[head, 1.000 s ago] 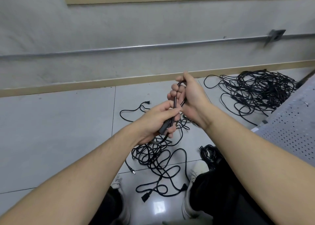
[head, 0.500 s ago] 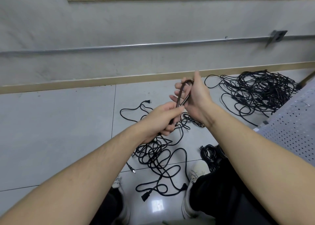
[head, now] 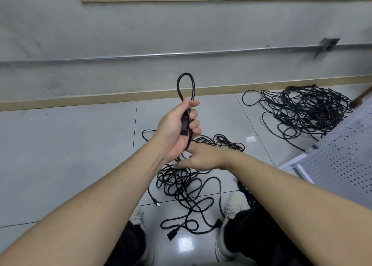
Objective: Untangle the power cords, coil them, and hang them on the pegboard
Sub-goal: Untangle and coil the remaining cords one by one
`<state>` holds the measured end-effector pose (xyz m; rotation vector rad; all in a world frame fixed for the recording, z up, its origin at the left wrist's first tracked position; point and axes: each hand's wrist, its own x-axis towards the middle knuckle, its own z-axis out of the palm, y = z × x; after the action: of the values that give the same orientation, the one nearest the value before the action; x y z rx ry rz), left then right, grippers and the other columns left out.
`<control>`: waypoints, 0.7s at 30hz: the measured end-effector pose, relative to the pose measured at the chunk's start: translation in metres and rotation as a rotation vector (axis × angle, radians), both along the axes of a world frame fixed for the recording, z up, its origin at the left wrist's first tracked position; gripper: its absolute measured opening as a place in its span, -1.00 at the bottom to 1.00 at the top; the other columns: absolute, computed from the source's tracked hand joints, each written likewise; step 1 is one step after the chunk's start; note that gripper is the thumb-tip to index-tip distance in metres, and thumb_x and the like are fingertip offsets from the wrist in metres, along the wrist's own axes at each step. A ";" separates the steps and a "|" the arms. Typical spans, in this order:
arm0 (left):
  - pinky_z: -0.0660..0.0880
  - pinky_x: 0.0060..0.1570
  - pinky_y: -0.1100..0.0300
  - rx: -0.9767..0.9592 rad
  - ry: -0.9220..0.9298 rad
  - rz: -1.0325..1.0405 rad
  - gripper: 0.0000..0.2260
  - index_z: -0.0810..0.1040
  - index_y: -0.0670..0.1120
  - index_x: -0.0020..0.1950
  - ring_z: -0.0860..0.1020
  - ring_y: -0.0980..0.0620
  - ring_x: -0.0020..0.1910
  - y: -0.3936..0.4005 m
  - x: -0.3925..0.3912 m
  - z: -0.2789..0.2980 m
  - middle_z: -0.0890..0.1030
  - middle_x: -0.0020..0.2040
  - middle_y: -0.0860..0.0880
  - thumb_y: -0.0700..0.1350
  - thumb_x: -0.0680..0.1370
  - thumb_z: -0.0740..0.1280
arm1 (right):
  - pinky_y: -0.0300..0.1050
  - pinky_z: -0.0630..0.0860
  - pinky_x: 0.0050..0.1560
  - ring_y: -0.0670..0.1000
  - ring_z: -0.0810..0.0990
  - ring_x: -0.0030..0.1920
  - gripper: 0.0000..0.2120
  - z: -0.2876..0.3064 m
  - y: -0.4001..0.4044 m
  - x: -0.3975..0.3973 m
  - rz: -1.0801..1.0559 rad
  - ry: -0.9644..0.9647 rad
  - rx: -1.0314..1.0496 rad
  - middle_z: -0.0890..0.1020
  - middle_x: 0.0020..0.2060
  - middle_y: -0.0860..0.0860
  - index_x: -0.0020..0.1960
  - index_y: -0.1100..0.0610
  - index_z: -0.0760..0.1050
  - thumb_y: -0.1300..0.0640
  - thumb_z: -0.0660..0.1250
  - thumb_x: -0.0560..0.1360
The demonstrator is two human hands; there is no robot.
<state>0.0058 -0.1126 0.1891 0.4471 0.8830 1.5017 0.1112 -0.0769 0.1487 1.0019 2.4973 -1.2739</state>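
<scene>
Power cord (head: 185,88): I see it doubled into a loop above the left hand, connector end in the palm.
Left hand (head: 177,128): curled round the cord, raised.
Right hand (head: 199,158): low, fingers extended, grip unclear.
Loose tangle (head: 181,183): floor, between the shoes.
Big tangle (head: 302,110): floor's far right, by the baseboard.
Pegboard (head: 342,161): right edge.

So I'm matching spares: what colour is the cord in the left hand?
Black, connector included; the cord shows clearly in the head view.
</scene>
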 end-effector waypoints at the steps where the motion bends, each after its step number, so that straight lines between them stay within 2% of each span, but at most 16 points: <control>1: 0.32 -0.47 0.27 -0.012 0.021 0.004 -0.76 0.51 -0.08 0.01 0.28 0.11 -0.48 0.000 -0.001 -0.001 0.37 -0.34 0.04 0.02 0.73 0.17 | -0.09 0.49 0.26 -0.06 0.57 0.16 -0.71 0.000 -0.001 -0.002 0.001 0.035 -0.026 0.65 0.12 -0.02 0.20 0.04 0.56 -0.10 0.35 0.56; 3: 0.33 -0.48 0.27 -0.034 0.092 0.026 -0.76 0.53 -0.05 0.02 0.30 0.12 -0.47 0.000 -0.006 -0.003 0.37 -0.34 0.06 0.04 0.73 0.16 | -0.33 0.47 -0.03 -0.28 0.56 -0.17 -0.80 0.002 0.000 -0.003 0.003 0.071 -0.052 0.66 -0.20 -0.19 -0.04 0.02 0.62 -0.07 0.31 0.60; 4: 0.33 -0.48 0.27 -0.045 0.125 0.041 -0.76 0.53 -0.04 0.03 0.31 0.12 -0.47 0.001 -0.009 -0.004 0.38 -0.35 0.06 0.05 0.73 0.16 | -0.38 0.43 -0.17 -0.26 0.51 -0.32 -0.74 0.003 0.001 -0.002 0.016 0.069 -0.052 0.61 -0.33 -0.20 -0.14 0.04 0.60 -0.06 0.29 0.63; 5: 0.33 -0.47 0.26 -0.058 0.147 0.057 -0.75 0.53 -0.03 0.04 0.32 0.12 -0.46 0.002 -0.013 -0.004 0.38 -0.35 0.07 0.06 0.73 0.15 | -0.33 0.41 -0.25 -0.20 0.46 -0.40 -0.67 0.002 0.002 -0.001 0.035 0.053 -0.029 0.56 -0.41 -0.16 -0.20 0.08 0.57 -0.08 0.27 0.63; 8: 0.30 -0.50 0.29 -0.097 0.163 0.082 -0.75 0.52 -0.02 0.02 0.31 0.14 -0.47 0.004 -0.028 -0.005 0.37 -0.35 0.07 0.06 0.73 0.14 | -0.12 0.39 -0.24 -0.05 0.38 -0.39 -0.59 -0.001 0.008 0.003 0.008 0.054 0.060 0.44 -0.43 -0.03 -0.23 0.15 0.45 -0.16 0.31 0.61; 10: 0.23 -0.54 0.33 -0.107 0.164 0.086 -0.76 0.51 -0.03 0.00 0.27 0.15 -0.50 0.006 -0.035 -0.004 0.35 -0.36 0.07 0.04 0.73 0.14 | -0.09 0.46 -0.14 -0.04 0.48 -0.33 -0.62 -0.001 0.013 0.008 -0.055 0.107 0.018 0.56 -0.44 -0.10 -0.19 0.15 0.49 -0.14 0.32 0.61; 12: 0.18 -0.57 0.34 -0.117 0.193 0.088 -0.77 0.51 -0.04 -0.01 0.24 0.16 -0.52 0.007 -0.041 -0.002 0.35 -0.35 0.06 0.02 0.73 0.16 | -0.03 0.52 -0.06 0.06 0.58 -0.27 -0.63 0.000 0.017 0.015 -0.065 0.124 -0.039 0.67 -0.38 -0.04 -0.14 0.20 0.50 -0.12 0.33 0.61; 15: 0.13 -0.60 0.34 -0.124 0.221 0.098 -0.77 0.53 -0.07 0.00 0.22 0.16 -0.52 0.006 -0.050 -0.002 0.38 -0.32 0.05 -0.01 0.73 0.16 | -0.07 0.54 -0.20 0.04 0.53 -0.38 -0.59 0.003 0.025 0.029 -0.099 0.151 -0.091 0.54 -0.39 0.12 -0.11 0.35 0.48 -0.03 0.38 0.60; 17: 0.10 -0.59 0.32 -0.131 0.240 0.111 -0.77 0.54 -0.09 0.03 0.21 0.14 -0.51 0.006 -0.055 -0.004 0.39 -0.31 0.05 -0.02 0.72 0.16 | -0.13 0.54 -0.25 -0.03 0.49 -0.46 -0.59 0.005 0.032 0.038 -0.141 0.156 -0.119 0.50 -0.36 0.19 -0.25 0.27 0.47 -0.02 0.40 0.59; 19: 0.09 -0.59 0.30 -0.148 0.276 0.128 -0.75 0.56 -0.10 0.05 0.21 0.13 -0.50 0.007 -0.059 -0.006 0.39 -0.31 0.04 -0.03 0.72 0.15 | -0.19 0.46 -0.24 -0.03 0.47 -0.42 -0.57 0.006 0.039 0.048 -0.152 0.136 -0.136 0.54 -0.39 0.18 -0.34 0.18 0.44 -0.05 0.40 0.58; 21: 0.10 -0.59 0.30 -0.167 0.325 0.149 -0.74 0.58 -0.10 0.06 0.21 0.13 -0.50 0.008 -0.061 -0.009 0.39 -0.31 0.05 -0.03 0.72 0.15 | -0.13 0.40 -0.16 -0.03 0.45 -0.36 -0.60 0.008 0.044 0.056 -0.119 0.131 -0.156 0.62 -0.39 0.07 -0.30 0.20 0.51 -0.06 0.42 0.56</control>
<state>-0.0556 -0.1047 0.1800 0.5188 1.3113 1.4979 0.1673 -0.0333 0.1570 1.0764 2.4159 -1.5909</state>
